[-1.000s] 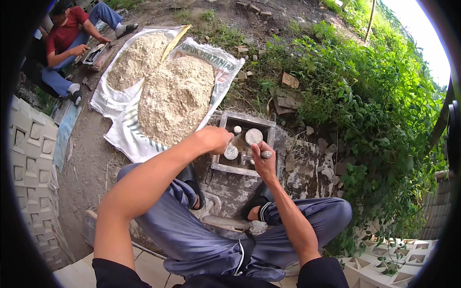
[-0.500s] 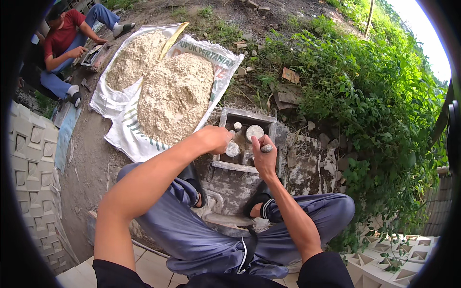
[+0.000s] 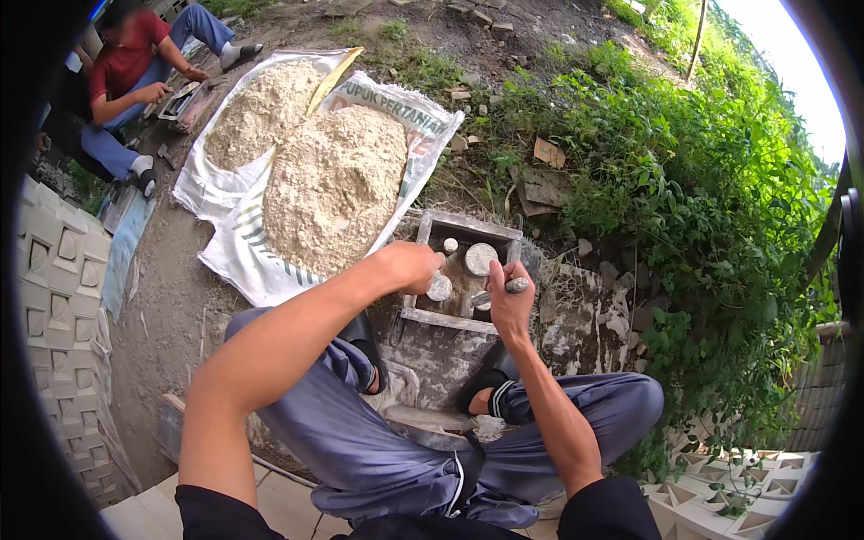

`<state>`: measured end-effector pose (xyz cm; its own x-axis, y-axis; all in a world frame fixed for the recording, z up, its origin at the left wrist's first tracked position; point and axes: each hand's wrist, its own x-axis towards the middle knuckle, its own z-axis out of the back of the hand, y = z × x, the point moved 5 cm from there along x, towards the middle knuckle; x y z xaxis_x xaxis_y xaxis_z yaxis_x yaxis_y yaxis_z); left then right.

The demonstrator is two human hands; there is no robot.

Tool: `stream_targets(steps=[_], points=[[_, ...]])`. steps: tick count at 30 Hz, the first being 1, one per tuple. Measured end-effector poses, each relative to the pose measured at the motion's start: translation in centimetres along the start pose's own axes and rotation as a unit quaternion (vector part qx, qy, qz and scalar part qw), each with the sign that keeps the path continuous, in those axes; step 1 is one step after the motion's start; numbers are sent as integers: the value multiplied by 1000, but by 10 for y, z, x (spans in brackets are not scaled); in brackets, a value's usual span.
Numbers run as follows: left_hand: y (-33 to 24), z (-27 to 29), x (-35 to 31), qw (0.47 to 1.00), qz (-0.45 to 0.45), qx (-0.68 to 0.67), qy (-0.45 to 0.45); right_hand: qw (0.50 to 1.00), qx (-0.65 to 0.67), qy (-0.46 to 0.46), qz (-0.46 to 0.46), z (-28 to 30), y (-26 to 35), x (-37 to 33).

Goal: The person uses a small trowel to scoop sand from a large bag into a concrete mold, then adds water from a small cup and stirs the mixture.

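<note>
A square grey mould frame (image 3: 453, 319) lies on the ground between my feet, with several round plugs standing inside it. The largest, a pale round plug (image 3: 481, 260), is near its far right corner, and a small round plug (image 3: 450, 245) is at the far side. My left hand (image 3: 414, 268) is curled over the frame's left side, beside a mid-sized round plug (image 3: 438, 288); what its fingers hold, if anything, is hidden. Over the right side, my right hand (image 3: 510, 301) grips a tool with a grey rounded handle (image 3: 516, 285). Its working end points into the mould near another plug.
Beyond my left arm, a white woven sack (image 3: 216, 256) is spread under heaps of pale powdery material (image 3: 337, 184). A person in a red shirt (image 3: 129, 58) works at the far left. Patterned blocks (image 3: 63, 297) stack along the left; leafy plants (image 3: 684, 180) crowd the right.
My right hand has shifted slightly right with the tool, so a plug near the mould's near right side shows more. My left hand stays at the left side. The whole view has shifted a little.
</note>
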<state>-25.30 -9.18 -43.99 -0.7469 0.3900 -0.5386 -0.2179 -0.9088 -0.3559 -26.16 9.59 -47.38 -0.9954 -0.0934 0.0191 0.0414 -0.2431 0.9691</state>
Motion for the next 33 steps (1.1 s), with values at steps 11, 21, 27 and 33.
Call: stream_targets(steps=[11, 21, 27, 33], points=[[20, -43, 19, 992, 101, 9, -73, 1000, 9, 6, 22, 6, -38, 2], [55, -180, 71, 928, 230, -232, -180, 997, 69, -10, 31, 11, -3, -4], [47, -177, 58, 948, 209, -209, -115, 997, 47, -34, 47, 9, -1, -5], [46, -176, 53, 960, 170, -173, -138, 996, 72, -43, 40, 9, -8, 8]])
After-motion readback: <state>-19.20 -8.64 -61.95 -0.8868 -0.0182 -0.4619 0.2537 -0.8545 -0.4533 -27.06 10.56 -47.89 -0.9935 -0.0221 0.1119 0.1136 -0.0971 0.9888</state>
